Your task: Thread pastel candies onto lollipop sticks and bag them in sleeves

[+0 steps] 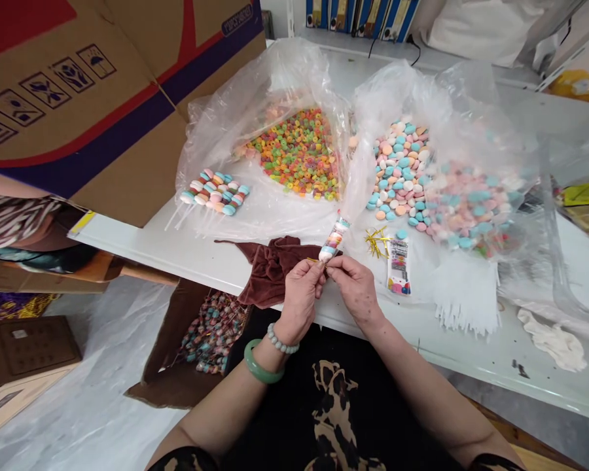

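Observation:
Near the table's front edge, my left hand [303, 292] is closed on the lower end of a small clear packet [334, 237] filled with pastel candies. My right hand [356, 288] pinches at the same end, its fingertips beside those of the left. The packet points up and away from me. A brown cloth [269, 265] lies behind and left of my left hand. To the right are gold twist ties [375, 242] and a flat printed wrapper [399, 265]. White sticks [466, 294] lie in a pile farther right.
Plastic bags hold ring-shaped candies [304, 154] and pastel candies [402, 167]. Candy sticks [216, 191] lie at left, beside a large carton [127, 98]. Below the table edge, an open box [169, 366] holds many candy pieces. A white glove [552, 339] rests at right.

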Tool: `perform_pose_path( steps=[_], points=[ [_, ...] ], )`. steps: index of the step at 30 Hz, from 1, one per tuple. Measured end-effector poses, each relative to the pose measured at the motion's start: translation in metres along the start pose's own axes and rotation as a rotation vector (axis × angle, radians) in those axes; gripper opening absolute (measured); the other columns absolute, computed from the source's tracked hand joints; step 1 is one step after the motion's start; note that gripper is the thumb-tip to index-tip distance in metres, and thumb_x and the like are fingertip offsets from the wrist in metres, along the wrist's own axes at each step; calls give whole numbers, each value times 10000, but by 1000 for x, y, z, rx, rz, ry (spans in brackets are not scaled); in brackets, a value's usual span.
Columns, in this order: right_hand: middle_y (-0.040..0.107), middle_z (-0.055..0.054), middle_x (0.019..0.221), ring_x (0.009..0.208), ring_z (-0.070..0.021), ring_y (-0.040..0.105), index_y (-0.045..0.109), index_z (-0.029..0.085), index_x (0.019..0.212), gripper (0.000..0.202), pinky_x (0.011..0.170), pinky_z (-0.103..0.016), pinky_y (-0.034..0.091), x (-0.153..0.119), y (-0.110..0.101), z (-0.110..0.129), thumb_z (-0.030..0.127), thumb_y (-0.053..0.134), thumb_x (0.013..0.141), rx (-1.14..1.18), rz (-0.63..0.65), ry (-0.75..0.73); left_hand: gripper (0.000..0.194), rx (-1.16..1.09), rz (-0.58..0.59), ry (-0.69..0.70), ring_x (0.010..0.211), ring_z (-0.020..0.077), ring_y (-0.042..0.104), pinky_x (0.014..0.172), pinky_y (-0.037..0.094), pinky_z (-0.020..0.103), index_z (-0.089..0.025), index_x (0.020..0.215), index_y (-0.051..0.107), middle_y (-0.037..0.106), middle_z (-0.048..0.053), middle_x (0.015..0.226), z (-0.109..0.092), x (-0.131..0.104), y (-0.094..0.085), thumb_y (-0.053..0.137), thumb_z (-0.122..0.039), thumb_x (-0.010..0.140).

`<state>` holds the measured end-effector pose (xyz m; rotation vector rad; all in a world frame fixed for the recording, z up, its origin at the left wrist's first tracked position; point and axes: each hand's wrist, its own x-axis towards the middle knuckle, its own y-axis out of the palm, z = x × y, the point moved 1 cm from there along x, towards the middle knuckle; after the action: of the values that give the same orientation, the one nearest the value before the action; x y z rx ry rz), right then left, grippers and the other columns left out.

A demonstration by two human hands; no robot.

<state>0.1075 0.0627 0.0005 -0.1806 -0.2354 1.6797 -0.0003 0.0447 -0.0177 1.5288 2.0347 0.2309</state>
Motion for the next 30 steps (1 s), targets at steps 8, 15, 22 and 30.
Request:
perform_pose_path(
  steps=[8, 15, 22, 30],
  points=[
    [569, 54, 585, 557, -128, 511, 573, 214, 711, 151, 571, -262, 415, 4, 7, -12, 279, 691, 641, 291, -115, 299, 353, 49, -31, 29, 456, 36, 312, 436, 213, 186, -157, 631, 486, 459, -54, 541, 4, -3, 2, 718, -399, 741],
    [670, 11, 834, 722, -151, 596, 643, 268, 1130, 378, 645, -278, 474, -4, -31, 4, 266, 694, 756, 265, 498, 86, 375, 185, 516, -346, 428, 18, 243, 435, 123, 208, -123, 638, 575, 449, -47, 513, -22, -5, -13, 771, -443, 647],
    [593, -25, 644, 591, -168, 521, 597, 191, 826, 171, 574, -325, 396, -49, -29, 49, 142, 455, 907, -489, 290, -880, 361, 490, 888, -534, 339, 61, 277, 366, 128, 227, -169, 532, 609, 429, -36, 403, -72, -2, -28, 787, -479, 585],
    [516, -37, 582, 542, -169, 425, 562, 203, 684, 230, 542, -331, 309, -8, -22, 67, 106, 450, 860, -705, 315, -767, 167, 1193, 408, 542, 519, 137, 488, 580, 402, 274, -191, 623, 605, 529, 19, 567, -110, -36, 3, 587, -108, 767]
  ],
)
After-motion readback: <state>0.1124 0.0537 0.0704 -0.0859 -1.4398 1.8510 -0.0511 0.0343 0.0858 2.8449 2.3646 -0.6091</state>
